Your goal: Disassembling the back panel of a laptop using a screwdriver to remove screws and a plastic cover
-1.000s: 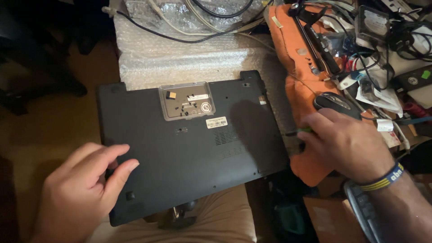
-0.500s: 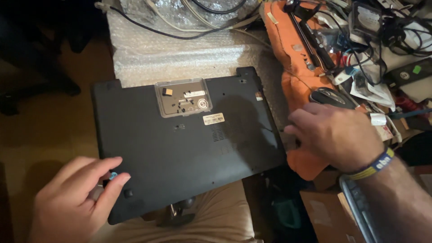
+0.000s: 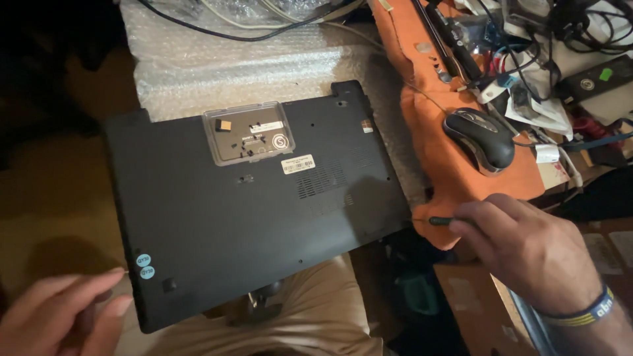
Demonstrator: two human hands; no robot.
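An upturned black laptop (image 3: 250, 217) lies bottom-up across the person's lap, its near edge over a tan trouser leg (image 3: 310, 316) and its far edge on a sheet of bubble wrap (image 3: 250, 66). A clear plastic lid (image 3: 248, 134) with tiny parts under it sits on the laptop's base, beside a white label (image 3: 298, 164), and two round pale-blue stickers (image 3: 145, 266) mark the near left corner. The right hand (image 3: 527, 247), a dark and yellow wristband (image 3: 583, 311) on its wrist, pinches a slim dark-handled screwdriver (image 3: 438, 221) whose tip points at the laptop's right edge. The left hand (image 3: 59, 316) hovers just off the near left corner with fingers loosely curled and holding nothing that shows. To the right, an orange cloth (image 3: 455, 151) covers a crowded desk and carries a black and silver mouse (image 3: 480, 137), with tangled cables (image 3: 567, 26) and papers beyond. The room is dim, with a brown floor (image 3: 53, 184) in shadow at left.
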